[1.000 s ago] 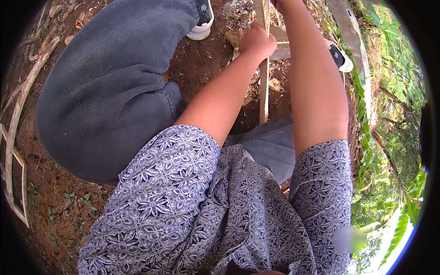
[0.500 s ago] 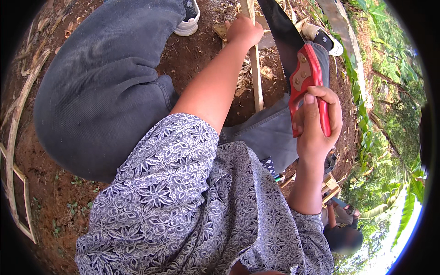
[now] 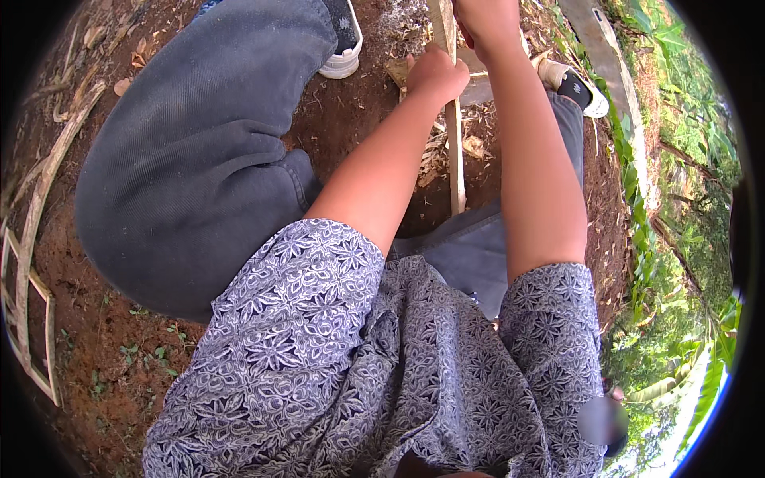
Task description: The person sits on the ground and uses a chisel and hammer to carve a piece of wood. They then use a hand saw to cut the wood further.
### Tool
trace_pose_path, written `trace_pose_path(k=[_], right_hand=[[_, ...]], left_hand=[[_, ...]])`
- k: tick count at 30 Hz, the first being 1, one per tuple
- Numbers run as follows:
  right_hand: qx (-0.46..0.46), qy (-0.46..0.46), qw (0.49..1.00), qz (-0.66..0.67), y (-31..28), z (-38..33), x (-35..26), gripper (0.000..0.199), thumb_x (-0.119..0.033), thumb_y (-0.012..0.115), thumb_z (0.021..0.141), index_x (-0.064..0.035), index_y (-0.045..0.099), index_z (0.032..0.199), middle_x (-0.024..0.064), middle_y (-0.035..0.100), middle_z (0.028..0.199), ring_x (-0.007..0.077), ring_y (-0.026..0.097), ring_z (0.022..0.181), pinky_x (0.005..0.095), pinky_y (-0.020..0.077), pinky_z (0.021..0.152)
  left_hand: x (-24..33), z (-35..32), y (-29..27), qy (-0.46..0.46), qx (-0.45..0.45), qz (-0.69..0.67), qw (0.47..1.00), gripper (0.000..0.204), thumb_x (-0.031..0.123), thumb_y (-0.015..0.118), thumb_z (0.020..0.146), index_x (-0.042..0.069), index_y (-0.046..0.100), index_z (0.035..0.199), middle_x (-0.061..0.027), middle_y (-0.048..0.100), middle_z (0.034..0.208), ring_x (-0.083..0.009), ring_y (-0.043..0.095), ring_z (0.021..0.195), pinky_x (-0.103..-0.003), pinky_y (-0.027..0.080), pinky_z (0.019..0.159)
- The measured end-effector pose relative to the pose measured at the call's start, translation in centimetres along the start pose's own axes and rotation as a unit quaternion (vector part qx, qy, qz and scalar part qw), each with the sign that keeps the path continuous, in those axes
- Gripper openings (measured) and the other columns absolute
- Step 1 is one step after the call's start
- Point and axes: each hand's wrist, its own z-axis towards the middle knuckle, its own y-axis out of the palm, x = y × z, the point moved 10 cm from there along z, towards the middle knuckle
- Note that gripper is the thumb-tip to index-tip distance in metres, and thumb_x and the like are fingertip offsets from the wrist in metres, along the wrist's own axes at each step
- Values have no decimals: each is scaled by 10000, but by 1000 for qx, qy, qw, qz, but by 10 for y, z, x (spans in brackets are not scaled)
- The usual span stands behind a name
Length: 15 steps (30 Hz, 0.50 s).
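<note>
Two hands are set on a thin wooden slat (image 3: 455,151) lying on bare soil betw. the knees: left hand (image 3: 434,73) clenched round it, right hand (image 3: 482,20) cut off at frame top, grip can't be told. Judged step: slat being steadied for working; next move prob. calls for a firm hold w/ left fingers kept clear.

Both arms outstretched, left hand (image 3: 434,73) and right hand (image 3: 484,24) fisted.

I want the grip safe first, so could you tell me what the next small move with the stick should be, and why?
Probably steady the stick first: the left hand grips it near its top, the right hand is closed higher up at the picture's edge, and the stick's lower end rests by the trouser leg, so a slip could hit it.
</note>
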Motion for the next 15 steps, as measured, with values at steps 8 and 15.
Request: trace_pose_path(k=[8,15], right_hand=[[41,153,985,-70,-125,-227,-131,127,-78,654,991,-28,693,1100,7,670,893,28,559,634,191,426,556],[41,41,998,11,-49,-93,-31,81,-59,670,970,-36,712,1035,2,642,795,56,536,639,222,409,588]], left_hand=[[7,6,9,25,24,29,999,587,356,543,923,-89,470,1299,-252,717,1130,-346,699,1120,-455,184,1271],[3,5,7,7,24,29,999,611,330,556,922,-127,420,1304,-266,718,1106,-355,700,1106,-452,170,1275]])
